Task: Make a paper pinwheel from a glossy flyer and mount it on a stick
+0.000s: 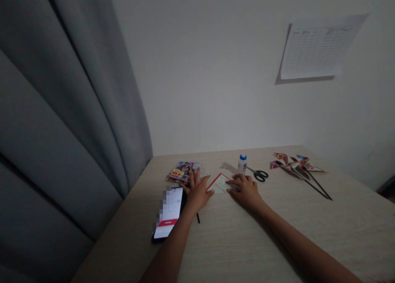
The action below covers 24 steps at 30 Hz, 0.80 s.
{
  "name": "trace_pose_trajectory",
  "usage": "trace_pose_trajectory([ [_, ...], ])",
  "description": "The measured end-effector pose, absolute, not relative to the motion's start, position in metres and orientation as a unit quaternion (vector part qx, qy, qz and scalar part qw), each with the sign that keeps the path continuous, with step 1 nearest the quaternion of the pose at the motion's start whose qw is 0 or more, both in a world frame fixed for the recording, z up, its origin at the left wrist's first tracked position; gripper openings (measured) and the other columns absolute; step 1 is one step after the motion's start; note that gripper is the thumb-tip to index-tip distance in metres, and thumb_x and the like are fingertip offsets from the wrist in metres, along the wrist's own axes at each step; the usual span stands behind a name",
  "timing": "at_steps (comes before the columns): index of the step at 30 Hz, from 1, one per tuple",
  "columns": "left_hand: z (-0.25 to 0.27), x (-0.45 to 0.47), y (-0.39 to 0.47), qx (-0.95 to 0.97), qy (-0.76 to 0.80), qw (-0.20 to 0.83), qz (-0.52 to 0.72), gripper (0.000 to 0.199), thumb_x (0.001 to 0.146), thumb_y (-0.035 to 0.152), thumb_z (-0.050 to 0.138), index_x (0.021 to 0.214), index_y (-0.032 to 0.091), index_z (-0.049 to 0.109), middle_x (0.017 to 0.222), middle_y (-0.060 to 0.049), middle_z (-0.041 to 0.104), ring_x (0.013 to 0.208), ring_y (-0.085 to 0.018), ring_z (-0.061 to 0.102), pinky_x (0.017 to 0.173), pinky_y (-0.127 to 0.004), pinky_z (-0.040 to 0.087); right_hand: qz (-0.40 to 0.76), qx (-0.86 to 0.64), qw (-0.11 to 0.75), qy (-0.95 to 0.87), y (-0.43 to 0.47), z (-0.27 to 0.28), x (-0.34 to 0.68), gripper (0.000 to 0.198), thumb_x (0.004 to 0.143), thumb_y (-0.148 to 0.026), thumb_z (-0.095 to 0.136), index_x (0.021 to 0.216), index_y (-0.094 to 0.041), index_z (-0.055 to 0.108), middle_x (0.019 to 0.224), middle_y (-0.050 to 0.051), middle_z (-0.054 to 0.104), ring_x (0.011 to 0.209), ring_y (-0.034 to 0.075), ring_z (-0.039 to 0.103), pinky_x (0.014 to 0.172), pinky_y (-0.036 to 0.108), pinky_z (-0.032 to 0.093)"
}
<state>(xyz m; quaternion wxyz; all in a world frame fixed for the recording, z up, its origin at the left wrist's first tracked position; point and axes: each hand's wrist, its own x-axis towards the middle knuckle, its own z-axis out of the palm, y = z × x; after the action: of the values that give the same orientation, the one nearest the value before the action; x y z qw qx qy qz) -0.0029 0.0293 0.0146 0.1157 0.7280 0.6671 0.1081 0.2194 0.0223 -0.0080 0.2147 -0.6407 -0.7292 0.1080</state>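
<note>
A small white sheet of paper (220,184) with a red border and printed lines lies on the table, one corner pointing away from me. My left hand (198,192) is at its left edge, fingers spread, the longer ones reaching toward a stack of colourful printed paper (182,171). On the paper's right side rests my right hand (246,190), its fingers stretched out and partly covering the sheet. Just beyond that hand stand a glue bottle with a blue cap (242,164) and a pair of black-handled scissors (261,176).
A phone (169,212) with a lit screen lies left of my left forearm, and a dark stick (198,218) shows beside my wrist. Paper pinwheels (296,165) on black sticks lie at the right. Grey curtain (77,110) borders the table's left; a printed sheet (314,50) hangs on the wall.
</note>
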Motion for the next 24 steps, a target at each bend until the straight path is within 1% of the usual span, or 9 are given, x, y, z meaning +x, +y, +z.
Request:
trace_pose_trajectory([
  [3,0.020,-0.008,0.028,0.721,0.675,0.131,0.084,0.064,0.087,0.040,0.066,0.148,0.038,0.046,0.173,-0.004,-0.004,0.157,-0.037,-0.011,0.112,-0.080,0.004,0.107,-0.641,0.218,-0.728,0.021,-0.007,0.219,0.034,0.087,-0.045,0.068,0.121,-0.045,0.072,0.137,0.003,0.059,0.125,0.031,0.045,0.101,0.049,0.037],
  [6,0.022,-0.014,0.028,0.713,0.684,0.140,0.067,0.065,0.088,0.041,0.063,0.150,0.037,0.044,0.173,-0.003,-0.008,0.157,-0.039,-0.008,0.113,-0.079,0.007,0.104,-0.641,0.223,-0.727,0.020,-0.006,0.219,0.034,0.087,-0.044,0.068,0.120,-0.044,0.073,0.137,0.003,0.060,0.124,0.031,0.046,0.101,0.049,0.036],
  [10,0.024,-0.019,0.029,0.707,0.692,0.139,0.056,0.066,0.088,0.043,0.064,0.150,0.039,0.043,0.172,-0.001,-0.011,0.156,-0.040,-0.009,0.113,-0.078,0.010,0.104,-0.642,0.214,-0.729,0.020,-0.005,0.219,0.034,0.087,-0.045,0.068,0.121,-0.044,0.072,0.137,0.003,0.059,0.125,0.031,0.046,0.101,0.049,0.036],
  [14,0.030,-0.023,0.029,0.698,0.701,0.142,0.041,0.072,0.086,0.048,0.066,0.153,0.038,0.040,0.172,-0.003,-0.009,0.156,-0.042,-0.006,0.112,-0.079,0.011,0.107,-0.643,0.206,-0.730,0.020,-0.004,0.219,0.034,0.088,-0.045,0.066,0.122,-0.044,0.072,0.138,0.003,0.059,0.126,0.031,0.045,0.100,0.049,0.037],
  [17,0.034,-0.027,0.029,0.693,0.705,0.145,0.026,0.075,0.085,0.051,0.066,0.154,0.037,0.038,0.172,-0.003,-0.008,0.156,-0.042,-0.007,0.111,-0.080,0.013,0.105,-0.643,0.208,-0.730,0.019,-0.003,0.219,0.035,0.088,-0.044,0.066,0.122,-0.044,0.072,0.138,0.003,0.059,0.126,0.031,0.046,0.100,0.049,0.037],
  [24,0.031,-0.037,0.034,0.688,0.711,0.144,0.015,0.082,0.083,0.049,0.067,0.156,0.040,0.032,0.172,-0.002,-0.009,0.156,-0.043,-0.007,0.110,-0.081,0.013,0.098,-0.641,0.195,-0.736,0.020,-0.003,0.220,0.036,0.088,-0.045,0.065,0.124,-0.045,0.070,0.139,0.003,0.058,0.126,0.032,0.045,0.098,0.049,0.038],
])
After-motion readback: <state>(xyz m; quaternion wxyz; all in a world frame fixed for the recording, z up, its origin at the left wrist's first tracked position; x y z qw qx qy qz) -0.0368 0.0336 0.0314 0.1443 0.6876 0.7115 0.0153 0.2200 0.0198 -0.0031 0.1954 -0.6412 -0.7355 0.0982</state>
